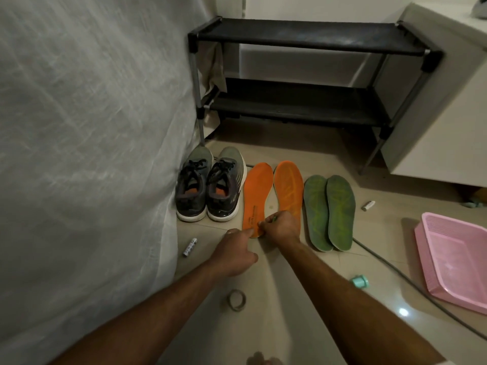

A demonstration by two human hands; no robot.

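Insoles in two pairs are lying side by side on the tiled floor (290, 299), and both hands are working at the left orange insole (257, 193). It is lying flat with its long axis running from near to far. Its toe is pointing away toward the black shoe rack (303, 38) and leaning a little to the right, and its heel is facing the person. A line of print is running along its right edge near the heel.

The left grip (237, 250) is reaching in from the left, narrow, with thumb and forefinger closing on the heel's left rim and the other fingers curling under. The right grip (280, 227) is sitting over the heel's right side, also narrow, its fingertips pinching the heel edge. A small greenish tip is showing above its knuckles; what it belongs to cannot be told.

A pair of grey sneakers (207, 188) is standing just left of the held insole, toes pointing away, beside a white sheet (79, 127). The second orange insole (288, 188) is lying just to the right, then two green insoles (329, 212), overlapping slightly. A battery (190, 247), a tape ring (236, 300), a teal spool (359, 281), a grey cable (395, 270) and a pink tray (453, 259) are scattered nearer the person.
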